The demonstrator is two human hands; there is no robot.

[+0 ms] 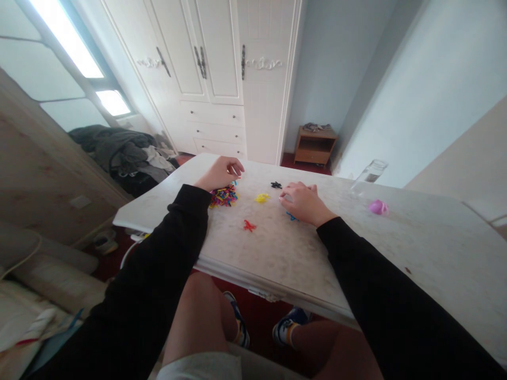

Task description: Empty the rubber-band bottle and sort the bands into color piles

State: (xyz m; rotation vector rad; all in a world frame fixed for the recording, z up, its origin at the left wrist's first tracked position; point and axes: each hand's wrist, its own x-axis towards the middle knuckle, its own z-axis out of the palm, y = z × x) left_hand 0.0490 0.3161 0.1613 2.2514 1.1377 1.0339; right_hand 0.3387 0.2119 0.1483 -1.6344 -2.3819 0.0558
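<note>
A mixed heap of tiny multicoloured pieces, perhaps rubber bands, lies on the white table. Over its far edge hovers my left hand, fingers curled and pinched, with specks of colour by the fingertips; whether they are held is unclear. My right hand is bent low above a small blue pile, partly covering it. Its fingers are drawn together and their tips hide whatever is between them. Between the hands sit a yellow pile and a black pile. A red pile lies closer to me.
To the right, a clear glass bottle or jar and a pinkish-purple object rest on the table. Beyond the table stand a white wardrobe and a small wooden cabinet. Dark clothes are heaped at the left.
</note>
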